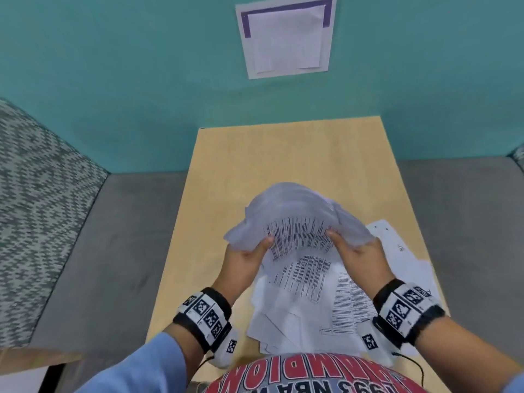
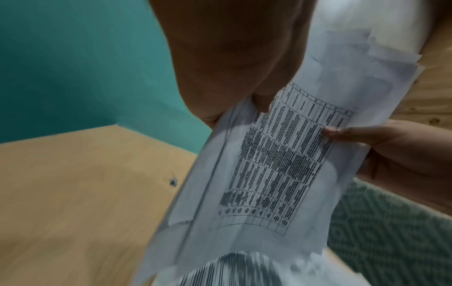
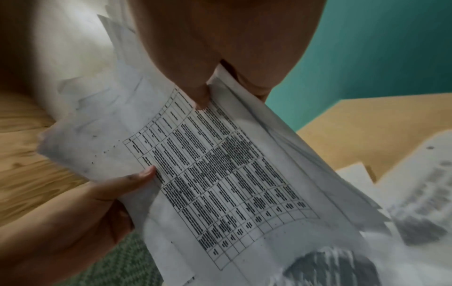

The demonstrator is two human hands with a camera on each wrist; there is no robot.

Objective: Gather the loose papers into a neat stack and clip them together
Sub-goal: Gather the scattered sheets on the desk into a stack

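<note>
A bundle of printed papers (image 1: 300, 222) is lifted above the light wooden table (image 1: 255, 154), its top bending away from me. My left hand (image 1: 249, 256) grips the bundle's left edge, thumb on the printed front sheet. My right hand (image 1: 354, 251) grips the right edge the same way. In the left wrist view the top sheet (image 2: 281, 158) carries a table of text, and my right thumb (image 2: 342, 131) presses on it. The right wrist view shows that sheet (image 3: 220, 174) with my left thumb (image 3: 137, 178) on it. More loose papers (image 1: 326, 307) lie on the table under my hands. No clip is visible.
A teal wall (image 1: 113, 80) rises behind the table with a white sheet (image 1: 286, 38) fixed to it. Grey seating (image 1: 99, 236) flanks the table on both sides, with a patterned cushion (image 1: 34, 194) at left. A small dark mark (image 2: 173, 181) shows on the tabletop.
</note>
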